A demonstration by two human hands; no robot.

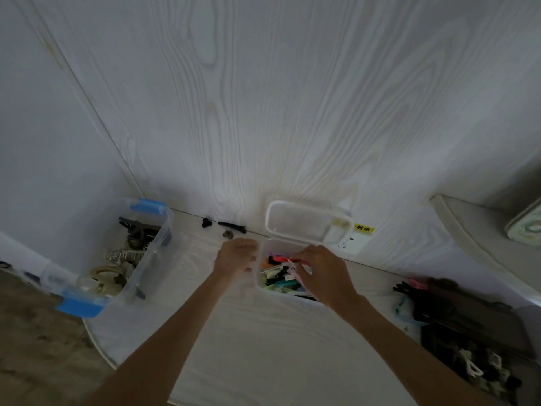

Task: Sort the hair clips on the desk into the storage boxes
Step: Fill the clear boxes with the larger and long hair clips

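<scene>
A small clear box [261, 249] with its hinged lid [304, 222] standing open sits at the middle of the white desk, filled with several colourful hair clips [279, 281]. My left hand [235, 256] rests against the box's left wall and seems to grip it. My right hand [322, 271] reaches into the box from the right, fingertips pinched on a pale pink clip [294, 269]. A larger clear box with blue latches [149, 208] stands at the left with several big claw clips [123, 259] in it. Three dark clips [225, 227] lie by the wall.
A dark pile of hair accessories [456, 317] lies at the desk's right side, with white clips [474, 366] near its front. A wood-grain wall [263, 112] rises right behind the boxes. A shelf [480, 227] juts out at the right. The floor [35, 341] lies left of the desk edge.
</scene>
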